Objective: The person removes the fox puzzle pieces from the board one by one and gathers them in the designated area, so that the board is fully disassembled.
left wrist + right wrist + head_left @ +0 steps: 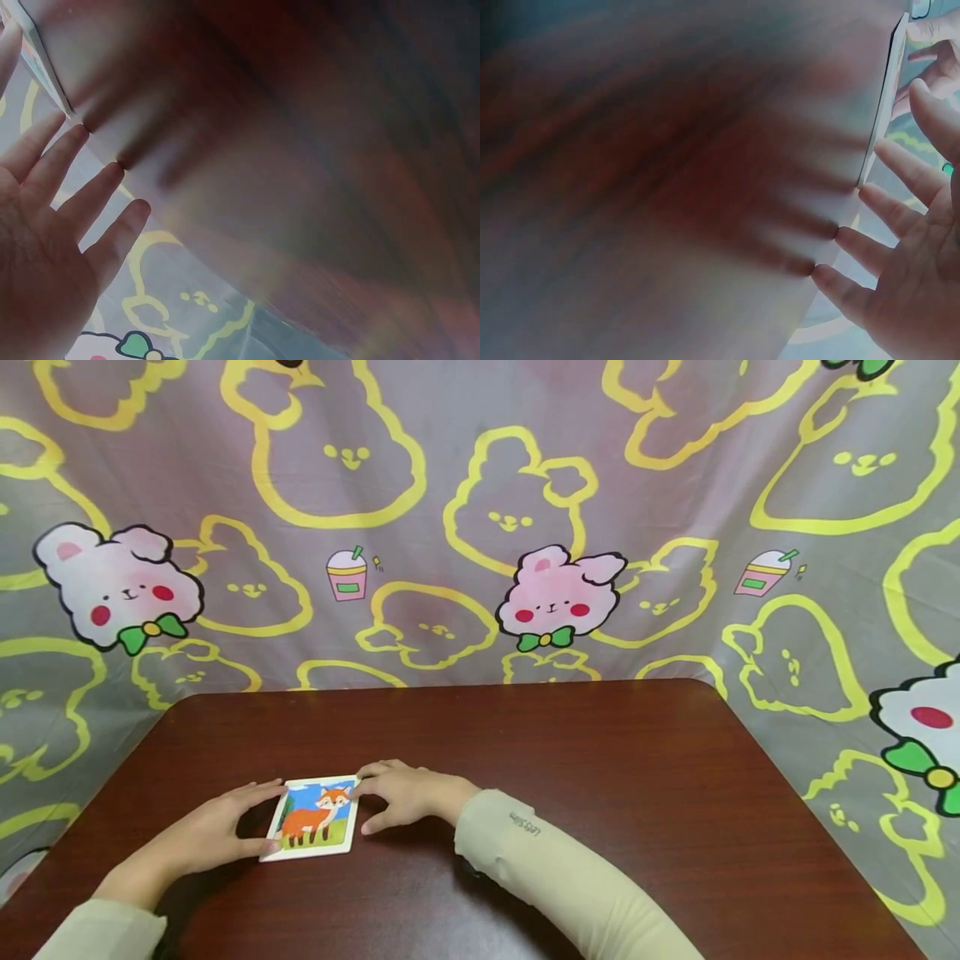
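Note:
A fox picture in a white frame (313, 853), perhaps a small puzzle board, lies flat on the dark wooden table. My left hand (202, 831) is at its left side, thumb at the lower left corner and fingertips by the upper left corner. From the right, my right hand (408, 793) reaches the upper right corner with its fingertips, its thumb just off the right edge. In the left wrist view the left hand (52, 225) has straight, spread fingers near the board's edge (46, 67). The right wrist view shows the right hand (915, 255) with fingers likewise extended, two fingertips at the board's edge (883, 105).
The reddish-brown table (600, 827) extends right and behind the board, its far edge meeting a grey curtain (435, 552) with yellow bear outlines and rabbit faces. The curtain also lines both sides. Light sleeves (555, 860) cover the forearms.

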`<state>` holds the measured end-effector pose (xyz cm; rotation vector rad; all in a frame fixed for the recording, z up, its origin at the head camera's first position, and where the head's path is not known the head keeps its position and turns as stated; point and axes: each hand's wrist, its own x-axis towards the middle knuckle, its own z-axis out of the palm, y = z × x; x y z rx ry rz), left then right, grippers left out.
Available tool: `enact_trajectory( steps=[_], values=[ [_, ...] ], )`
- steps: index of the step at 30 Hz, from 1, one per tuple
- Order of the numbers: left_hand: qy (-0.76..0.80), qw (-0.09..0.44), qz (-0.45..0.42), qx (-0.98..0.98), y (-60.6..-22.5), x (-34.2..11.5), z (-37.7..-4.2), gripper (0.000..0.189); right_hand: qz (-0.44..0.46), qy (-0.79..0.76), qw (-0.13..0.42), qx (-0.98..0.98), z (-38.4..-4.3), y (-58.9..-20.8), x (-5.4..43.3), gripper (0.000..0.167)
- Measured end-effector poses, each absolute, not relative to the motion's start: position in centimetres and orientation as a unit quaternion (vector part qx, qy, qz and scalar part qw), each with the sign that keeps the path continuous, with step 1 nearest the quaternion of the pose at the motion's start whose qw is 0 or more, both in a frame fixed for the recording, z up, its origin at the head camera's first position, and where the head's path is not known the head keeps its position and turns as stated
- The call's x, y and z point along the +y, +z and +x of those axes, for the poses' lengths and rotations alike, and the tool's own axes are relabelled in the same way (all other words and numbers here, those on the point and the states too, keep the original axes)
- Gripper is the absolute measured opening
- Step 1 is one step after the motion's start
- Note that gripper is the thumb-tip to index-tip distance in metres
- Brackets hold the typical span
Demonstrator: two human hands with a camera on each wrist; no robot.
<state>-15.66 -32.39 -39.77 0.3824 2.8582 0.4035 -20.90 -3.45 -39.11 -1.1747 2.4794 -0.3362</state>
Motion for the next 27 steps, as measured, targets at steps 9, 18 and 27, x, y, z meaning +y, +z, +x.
enact_trajectory(
  steps=[9,18,27],
  values=[
    [0.137,0.108,0.153,0.973,-39.7,-31.1,-15.7,0.092,-0.407,-0.144,0.190,0.882,-21.4,-39.4,-2.3,0.056],
    [0.137,0.102,0.167,0.971,-39.4,-29.7,-15.6,0.092,-0.402,-0.154,0.200,0.880,-21.7,-39.1,-1.0,0.057],
    [0.141,0.095,0.174,0.970,-39.4,-28.6,-15.5,0.090,-0.393,-0.159,0.200,0.883,-21.6,-39.0,0.1,0.058]
  ],
)
